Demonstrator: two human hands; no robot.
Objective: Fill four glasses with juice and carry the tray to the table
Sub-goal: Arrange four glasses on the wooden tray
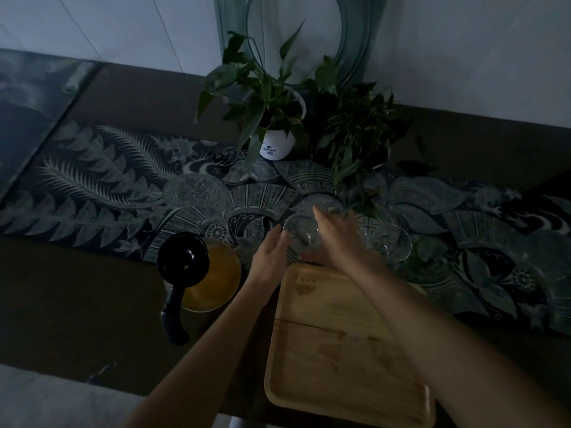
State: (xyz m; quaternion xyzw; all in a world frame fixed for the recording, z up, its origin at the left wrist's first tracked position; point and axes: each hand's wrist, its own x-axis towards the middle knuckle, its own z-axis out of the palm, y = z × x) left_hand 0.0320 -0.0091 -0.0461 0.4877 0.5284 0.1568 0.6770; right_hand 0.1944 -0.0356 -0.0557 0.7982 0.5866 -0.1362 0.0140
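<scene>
You had the glass (300, 234) between your hands, just beyond the tray (340, 350): left hand (272, 257) open-fingered against its near-left side, right hand (340, 236) spread flat at its right rim. Whether either gripped it, I couldn't tell. Another glass (397, 242) stood right of your right hand, the jug (210, 273) left of your left.

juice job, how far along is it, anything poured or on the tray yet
Done: nothing visibly. The wooden tray is bare, and the jug is full of juice. In hand: the left hand and right hand close around an empty glass beyond the tray. Left: loading the other glasses, pouring, carrying.
</scene>
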